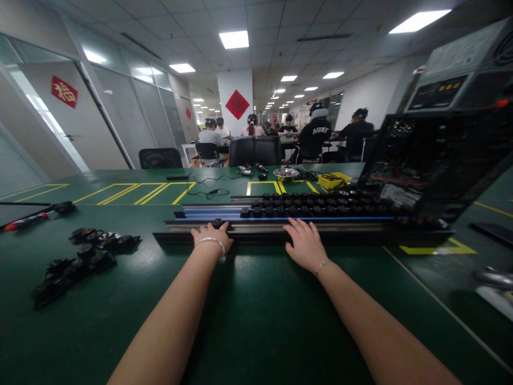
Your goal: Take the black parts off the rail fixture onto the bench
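Several long black metal rails (256,237) lie side by side across the green table. My left hand (210,239) is at the left end of the front rails, fingers bent around a small black part (217,223) that shows just past the fingertips. Its thumb rests at the near side of the front rail. Farther right, my right hand (306,245) lies over the same rails with its fingers stretched out and apart, holding nothing visible. Rows of similar black parts (276,212) sit in the rails behind, beside blue strips.
Loose clusters of black parts (76,267) lie at left, near a red-handled screwdriver (30,220). At right stands an open black computer case (425,160). A metal bowl (286,174), a yellow basket (334,181) and cables are behind the rails. Several people sit farther back.
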### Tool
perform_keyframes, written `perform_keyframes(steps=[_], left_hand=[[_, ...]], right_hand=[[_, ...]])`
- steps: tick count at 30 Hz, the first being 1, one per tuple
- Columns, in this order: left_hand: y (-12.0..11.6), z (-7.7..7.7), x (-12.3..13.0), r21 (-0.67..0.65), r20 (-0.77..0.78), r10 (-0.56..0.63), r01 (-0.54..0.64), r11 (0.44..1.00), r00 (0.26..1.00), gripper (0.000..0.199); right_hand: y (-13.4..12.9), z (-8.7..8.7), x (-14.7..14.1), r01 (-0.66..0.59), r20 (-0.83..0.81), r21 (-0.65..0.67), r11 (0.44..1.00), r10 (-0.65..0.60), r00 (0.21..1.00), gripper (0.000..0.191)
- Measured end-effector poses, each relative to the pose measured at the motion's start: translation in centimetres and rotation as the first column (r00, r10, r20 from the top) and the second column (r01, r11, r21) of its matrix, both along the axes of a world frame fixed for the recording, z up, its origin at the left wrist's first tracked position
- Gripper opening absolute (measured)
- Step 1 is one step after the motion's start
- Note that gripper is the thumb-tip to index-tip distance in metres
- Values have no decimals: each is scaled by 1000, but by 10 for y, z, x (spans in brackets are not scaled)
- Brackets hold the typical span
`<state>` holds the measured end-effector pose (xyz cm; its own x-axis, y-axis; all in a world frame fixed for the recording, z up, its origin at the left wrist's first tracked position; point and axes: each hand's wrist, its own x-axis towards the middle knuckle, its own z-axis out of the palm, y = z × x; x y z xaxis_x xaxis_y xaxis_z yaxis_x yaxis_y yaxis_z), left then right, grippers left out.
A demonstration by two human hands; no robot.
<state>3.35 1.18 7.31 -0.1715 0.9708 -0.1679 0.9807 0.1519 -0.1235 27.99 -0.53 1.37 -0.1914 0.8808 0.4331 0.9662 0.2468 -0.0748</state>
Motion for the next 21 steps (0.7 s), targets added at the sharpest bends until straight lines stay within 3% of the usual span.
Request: perform_keyframes(steps=[21], left_hand=[[4, 3, -12, -10, 55, 28, -28, 1000, 998, 68]], right_hand=[[0, 0, 0, -4, 1, -12, 1000, 4, 1000, 43]])
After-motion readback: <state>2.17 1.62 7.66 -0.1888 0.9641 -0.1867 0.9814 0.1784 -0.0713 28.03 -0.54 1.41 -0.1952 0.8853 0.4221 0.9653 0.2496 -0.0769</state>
